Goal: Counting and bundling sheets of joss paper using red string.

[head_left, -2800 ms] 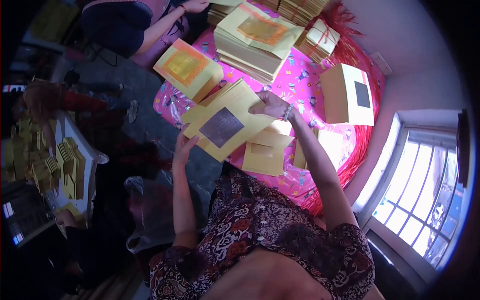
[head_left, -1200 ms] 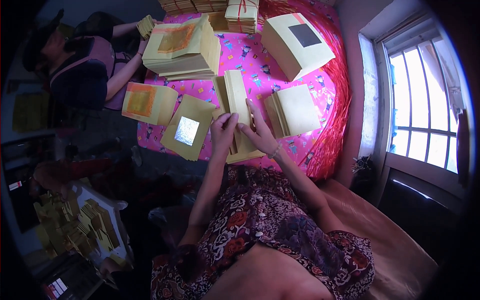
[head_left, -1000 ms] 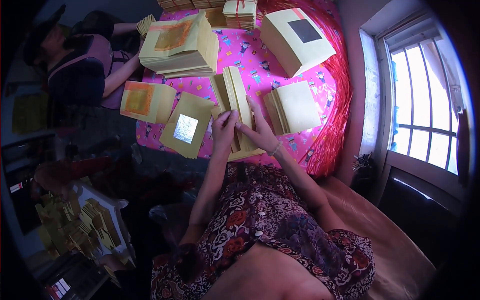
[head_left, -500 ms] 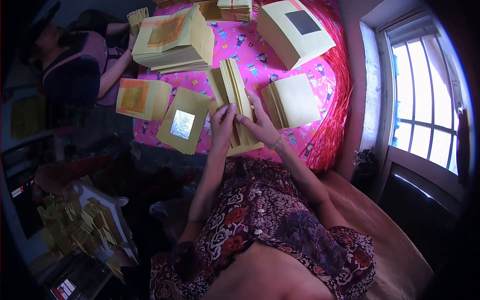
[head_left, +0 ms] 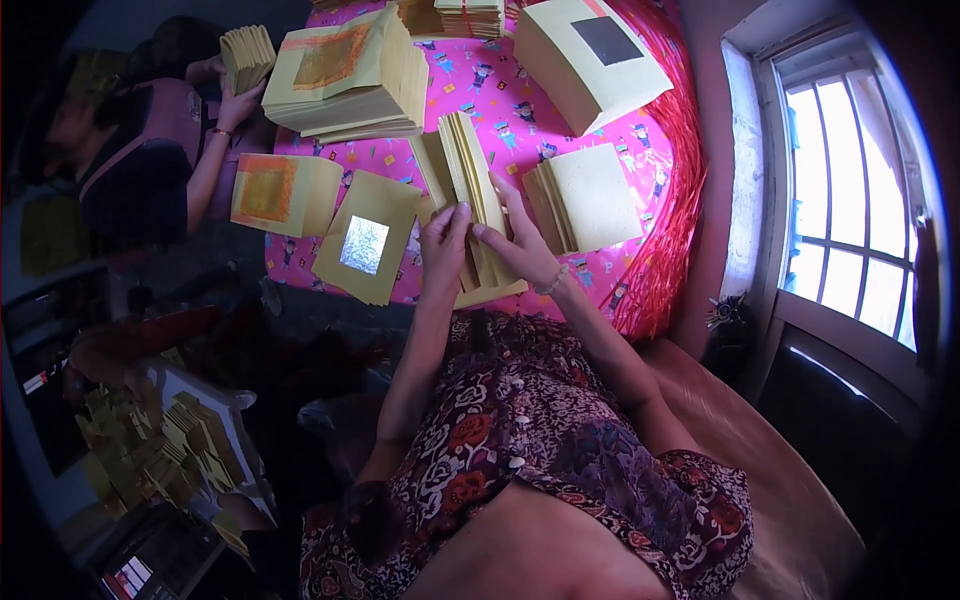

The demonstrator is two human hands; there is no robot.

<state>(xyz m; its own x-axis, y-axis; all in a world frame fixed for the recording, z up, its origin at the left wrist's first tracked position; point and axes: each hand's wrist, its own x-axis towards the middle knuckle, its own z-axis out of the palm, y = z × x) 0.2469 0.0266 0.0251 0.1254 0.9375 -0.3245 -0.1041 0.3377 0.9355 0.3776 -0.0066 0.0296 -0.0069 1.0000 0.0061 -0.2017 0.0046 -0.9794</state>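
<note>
My left hand (head_left: 444, 238) and my right hand (head_left: 522, 245) are closed around a bundle of folded yellow paper (head_left: 462, 150) near the table's front edge. Both thumbs press on the folds, close together; the bundle stands on edge and its folds fan apart a little. Under it lies more yellow paper (head_left: 490, 294), partly covered by my hands. To the left rest a sheet with a silver foil square (head_left: 365, 245) and a stack with an orange-edged gold square (head_left: 268, 195). A plain folded stack (head_left: 590, 203) lies just right of my right hand.
Tall paper piles stand at the back left (head_left: 345, 85) and back right (head_left: 590, 65) of the pink table (head_left: 475, 80). Red plastic strands (head_left: 685, 150) hang along its right side. At left, another person holds a folded paper bundle (head_left: 247, 62). A lower-left table (head_left: 250, 485) carries more yellow paper.
The other person's bundle has shifted left and toward me, out from behind the tall pile, and that person's body has shifted too. My hands and their bundle have barely moved.
</note>
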